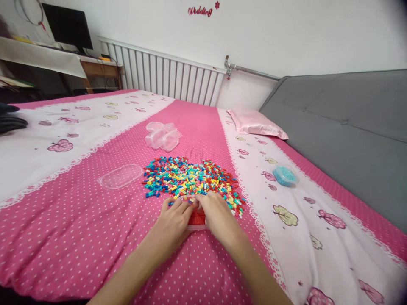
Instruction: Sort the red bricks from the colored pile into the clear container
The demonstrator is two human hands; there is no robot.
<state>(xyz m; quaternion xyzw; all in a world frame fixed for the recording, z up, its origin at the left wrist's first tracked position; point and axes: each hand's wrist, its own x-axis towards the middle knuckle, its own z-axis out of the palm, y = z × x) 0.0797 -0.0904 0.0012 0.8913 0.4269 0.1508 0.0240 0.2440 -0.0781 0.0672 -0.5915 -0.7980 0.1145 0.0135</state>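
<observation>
A spread-out pile of small plastic building bricks (190, 173) in red, blue, yellow, green and white lies on the pink dotted bedspread. At its near edge sits a clear plastic box (195, 228) with red bricks (197, 218) inside. My left hand (177, 215) bends over the box's left side, fingers curled and close together. From the right, my right hand (218, 210) reaches over the same box, thumb and fingers closed near the left fingertips. What lies between the fingers of either hand is too small and hidden to make out.
Left of the pile lies a clear lid (121, 176). Beyond it rest several nested clear boxes (163, 136). A clear box of light-blue pieces (285, 175) stands at right. Farther off are a pink pillow (256, 123), a grey headboard (337, 114) and a radiator (165, 72).
</observation>
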